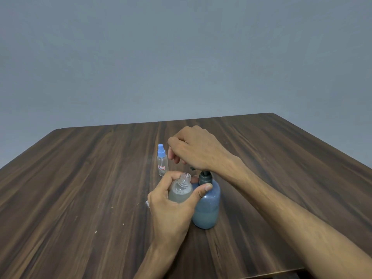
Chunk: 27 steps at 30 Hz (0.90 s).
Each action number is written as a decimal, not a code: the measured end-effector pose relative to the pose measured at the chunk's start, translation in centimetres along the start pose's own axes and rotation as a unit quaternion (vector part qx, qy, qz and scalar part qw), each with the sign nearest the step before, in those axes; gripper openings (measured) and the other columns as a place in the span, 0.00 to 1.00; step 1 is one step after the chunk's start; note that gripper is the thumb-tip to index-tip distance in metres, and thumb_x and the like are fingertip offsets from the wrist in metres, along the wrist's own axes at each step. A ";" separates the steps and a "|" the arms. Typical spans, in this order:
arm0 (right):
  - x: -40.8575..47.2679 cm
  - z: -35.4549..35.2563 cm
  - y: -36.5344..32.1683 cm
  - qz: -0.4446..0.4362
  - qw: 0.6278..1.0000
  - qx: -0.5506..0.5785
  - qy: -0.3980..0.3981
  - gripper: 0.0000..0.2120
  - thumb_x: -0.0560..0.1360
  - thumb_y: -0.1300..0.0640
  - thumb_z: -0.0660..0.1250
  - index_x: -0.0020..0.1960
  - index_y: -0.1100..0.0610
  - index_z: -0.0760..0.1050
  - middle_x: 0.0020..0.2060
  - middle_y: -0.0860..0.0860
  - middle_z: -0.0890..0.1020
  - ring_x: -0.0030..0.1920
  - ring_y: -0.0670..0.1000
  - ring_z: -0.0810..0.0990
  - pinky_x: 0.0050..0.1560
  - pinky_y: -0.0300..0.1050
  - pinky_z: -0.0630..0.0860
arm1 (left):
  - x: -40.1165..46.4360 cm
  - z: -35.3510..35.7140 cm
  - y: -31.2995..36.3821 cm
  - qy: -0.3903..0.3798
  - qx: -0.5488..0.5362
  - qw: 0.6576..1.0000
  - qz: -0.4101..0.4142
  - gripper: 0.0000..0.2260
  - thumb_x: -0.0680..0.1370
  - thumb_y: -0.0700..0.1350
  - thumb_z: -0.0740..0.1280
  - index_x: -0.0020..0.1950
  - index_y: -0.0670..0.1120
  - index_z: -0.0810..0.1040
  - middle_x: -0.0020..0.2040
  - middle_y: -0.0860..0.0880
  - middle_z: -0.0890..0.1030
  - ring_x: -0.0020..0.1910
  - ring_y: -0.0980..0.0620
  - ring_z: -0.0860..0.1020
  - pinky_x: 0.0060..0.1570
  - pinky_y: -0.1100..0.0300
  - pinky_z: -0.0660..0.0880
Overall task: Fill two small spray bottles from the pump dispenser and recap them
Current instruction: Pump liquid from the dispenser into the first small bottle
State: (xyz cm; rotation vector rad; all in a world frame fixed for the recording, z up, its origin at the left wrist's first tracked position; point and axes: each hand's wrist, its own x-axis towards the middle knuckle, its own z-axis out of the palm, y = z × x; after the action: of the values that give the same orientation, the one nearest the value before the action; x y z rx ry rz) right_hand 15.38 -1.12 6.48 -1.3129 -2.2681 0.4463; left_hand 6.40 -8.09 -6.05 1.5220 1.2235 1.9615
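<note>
My left hand [171, 206] grips a small uncapped clear spray bottle [181, 190], tilted, with cloudy liquid in its lower part. Its open neck sits just under the dark nozzle of the blue pump dispenser [207, 208], which stands on the table and is partly filled. My left thumb touches the dispenser's shoulder. My right hand [197, 150] rests palm-down on the dispenser's dark pump head, its fingers loosely curled and hanging in front; the pump head is mostly hidden under it. A second small spray bottle [162, 162] with a blue spray cap stands upright just behind.
Everything sits on a dark wooden table [90, 188] with its far edge against a grey wall. A small pale object [147, 203] peeks out on the table left of my left hand. A few light specks lie on the near left of the tabletop.
</note>
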 end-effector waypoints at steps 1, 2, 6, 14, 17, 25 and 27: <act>0.0 0.1 0.0 0.004 1.000 -0.001 -0.006 0.20 0.79 0.51 0.58 0.40 0.56 0.85 0.35 0.49 0.88 0.41 0.53 0.86 0.53 0.55 0.83 | 0.0 0.1 0.0 0.003 -0.002 1.000 -0.005 0.18 0.67 0.58 0.84 0.45 0.49 0.83 0.42 0.50 0.88 0.43 0.48 0.87 0.44 0.55 0.83; 0.0 0.2 0.1 0.008 1.000 -0.002 -0.013 0.20 0.79 0.51 0.58 0.39 0.55 0.85 0.35 0.48 0.88 0.40 0.52 0.86 0.54 0.55 0.83 | 0.0 0.1 0.0 0.005 -0.003 1.000 -0.011 0.18 0.66 0.58 0.84 0.45 0.49 0.83 0.42 0.50 0.88 0.42 0.48 0.87 0.45 0.54 0.83; -0.2 0.2 0.0 0.000 1.000 -0.016 -0.010 0.20 0.79 0.51 0.58 0.40 0.57 0.85 0.35 0.50 0.88 0.40 0.54 0.86 0.54 0.54 0.83 | -0.1 0.1 0.2 0.004 0.002 1.000 -0.009 0.18 0.66 0.58 0.83 0.44 0.48 0.83 0.41 0.51 0.87 0.41 0.50 0.86 0.44 0.56 0.82; -0.2 0.2 0.0 0.011 1.000 0.009 -0.020 0.20 0.79 0.51 0.58 0.38 0.55 0.85 0.34 0.47 0.88 0.40 0.51 0.86 0.55 0.55 0.83 | -0.1 0.0 0.0 0.004 -0.002 1.000 -0.010 0.18 0.67 0.58 0.83 0.45 0.48 0.83 0.42 0.50 0.88 0.43 0.49 0.87 0.45 0.54 0.83; -0.3 0.1 0.0 0.005 1.000 0.006 -0.012 0.20 0.79 0.51 0.59 0.40 0.57 0.85 0.35 0.49 0.88 0.40 0.53 0.86 0.54 0.56 0.83 | -0.1 0.0 0.0 0.001 0.006 1.000 -0.001 0.17 0.68 0.58 0.83 0.45 0.48 0.83 0.42 0.51 0.87 0.43 0.49 0.87 0.45 0.54 0.83; -0.5 -0.5 0.8 -0.043 0.989 0.127 0.058 0.18 0.79 0.53 0.60 0.40 0.54 0.86 0.34 0.44 0.87 0.39 0.52 0.87 0.52 0.59 0.85 | -0.1 0.1 0.1 0.004 -0.014 1.000 -0.007 0.19 0.67 0.65 0.83 0.45 0.53 0.83 0.45 0.52 0.89 0.46 0.51 0.88 0.48 0.61 0.82; -0.9 -0.5 1.5 -0.048 0.984 0.156 0.066 0.17 0.79 0.55 0.60 0.40 0.54 0.86 0.34 0.46 0.87 0.38 0.50 0.87 0.48 0.55 0.86 | 0.0 0.1 0.0 0.004 -0.010 1.000 -0.001 0.17 0.67 0.61 0.84 0.44 0.54 0.82 0.44 0.53 0.88 0.45 0.52 0.88 0.48 0.63 0.81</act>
State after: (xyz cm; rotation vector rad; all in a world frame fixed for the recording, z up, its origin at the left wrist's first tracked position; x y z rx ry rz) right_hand 17.09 -1.18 5.93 -1.0393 -2.0429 0.6299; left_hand 6.46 -8.05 -6.09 1.5050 1.2046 1.9740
